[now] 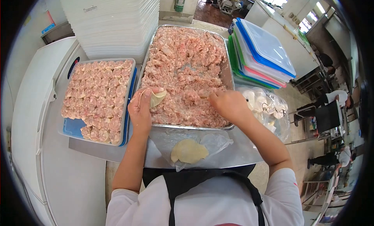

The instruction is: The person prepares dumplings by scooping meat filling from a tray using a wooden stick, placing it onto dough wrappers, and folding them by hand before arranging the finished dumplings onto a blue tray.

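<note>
My left hand holds a thin, pale dough wrapper over the left edge of a large metal tray. Ground meat fills most of that tray. At the tray's right side, my right hand is closed over the meat; its fingertips are hidden, along with anything between them. More round wrappers lie on clear plastic in front of me. To the left, a blue-lined tray bears rows of filled dumplings, with its near left corner bare.
White trays rise in a tall stack at the back left. Coloured lids are piled at the back right, above a plastic bag of round white items. Several people stand farther off at the right.
</note>
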{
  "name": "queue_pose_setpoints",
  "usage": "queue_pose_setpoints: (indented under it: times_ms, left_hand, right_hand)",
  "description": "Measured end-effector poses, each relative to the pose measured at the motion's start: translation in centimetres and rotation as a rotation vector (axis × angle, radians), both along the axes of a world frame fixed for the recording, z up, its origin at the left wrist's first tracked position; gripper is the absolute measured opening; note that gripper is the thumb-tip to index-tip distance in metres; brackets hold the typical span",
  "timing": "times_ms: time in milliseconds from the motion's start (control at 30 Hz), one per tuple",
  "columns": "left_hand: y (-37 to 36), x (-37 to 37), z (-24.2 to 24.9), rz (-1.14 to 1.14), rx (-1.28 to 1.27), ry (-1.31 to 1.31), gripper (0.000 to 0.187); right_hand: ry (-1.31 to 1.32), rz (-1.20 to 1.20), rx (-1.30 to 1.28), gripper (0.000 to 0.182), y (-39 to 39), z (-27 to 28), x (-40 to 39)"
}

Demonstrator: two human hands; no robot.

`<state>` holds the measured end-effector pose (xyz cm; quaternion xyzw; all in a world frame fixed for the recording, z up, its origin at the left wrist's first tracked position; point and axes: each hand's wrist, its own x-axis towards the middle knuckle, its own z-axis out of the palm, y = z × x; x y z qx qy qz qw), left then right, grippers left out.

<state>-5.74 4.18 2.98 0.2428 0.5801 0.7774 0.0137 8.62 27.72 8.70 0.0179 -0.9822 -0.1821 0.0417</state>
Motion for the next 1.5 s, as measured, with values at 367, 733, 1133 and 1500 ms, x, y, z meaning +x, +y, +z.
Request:
queue_pose_setpoints:
  times_ms: [367, 733, 1133, 1500]
  left_hand:
    - [0.2, 0.2, 0.7, -0.017, -0.03, -0.041, 0.028]
    - [7.7, 4.3, 6.8, -0.563, 0.644, -0.82, 0.046]
    - [8.2, 1.4, 4.0, -0.452, 0.755, -0.902, 0.069]
    - [6.8, -0.4, 3.5, -0.39, 0.745, -0.972, 0.063]
  right_hand:
    - [-0.095, -0.113, -0.893, 0.029, 0.9, 0.3, 5.3]
    - [0.231, -0.302, -1.551, 0.036, 0.4, 3.0, 3.4]
    - [0.334, -0.059, -0.549, 0.022, -3.0, 3.7, 3.2]
    - [0.169, -0.046, -0.478, 0.027, -2.9, 7.7, 2.7]
